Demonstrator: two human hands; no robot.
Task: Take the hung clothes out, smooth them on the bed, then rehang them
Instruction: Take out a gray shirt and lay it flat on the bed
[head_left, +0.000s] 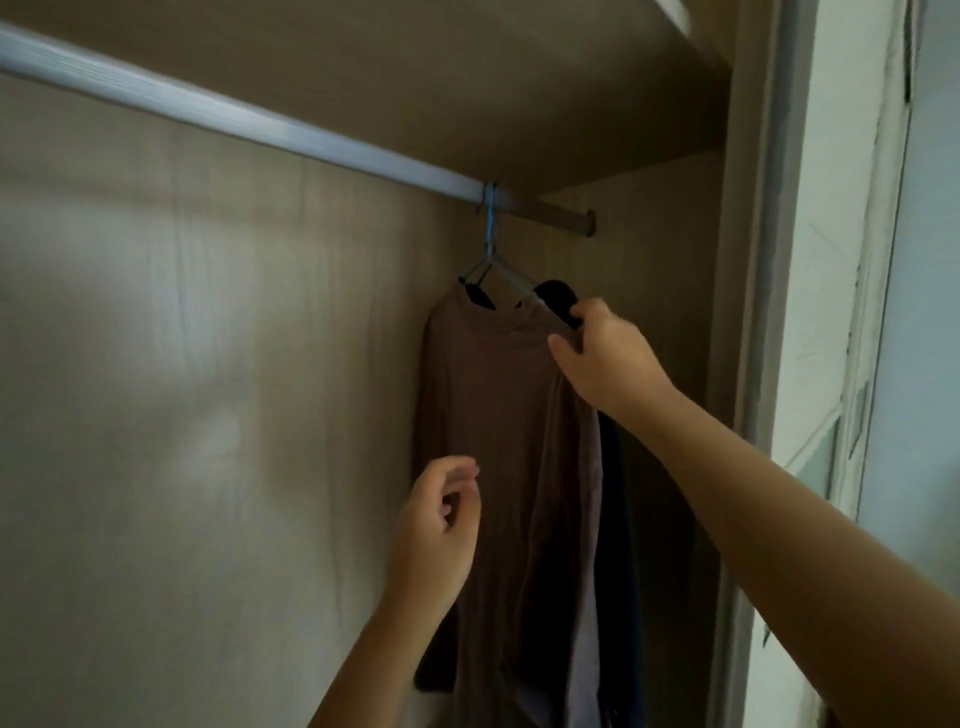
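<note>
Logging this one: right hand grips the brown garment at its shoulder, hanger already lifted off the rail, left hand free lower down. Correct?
Not quite. The head view shows the hanger hook looped over the rail, not lifted off. The rest stands: the right hand grips the brown garment at its shoulder, and the left hand is free lower down.

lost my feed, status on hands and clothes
Right hand grips brown garment at the shoulder. Left hand loose, holding nothing. Its blue hanger hooked on rail. Nothing blocking.
</note>
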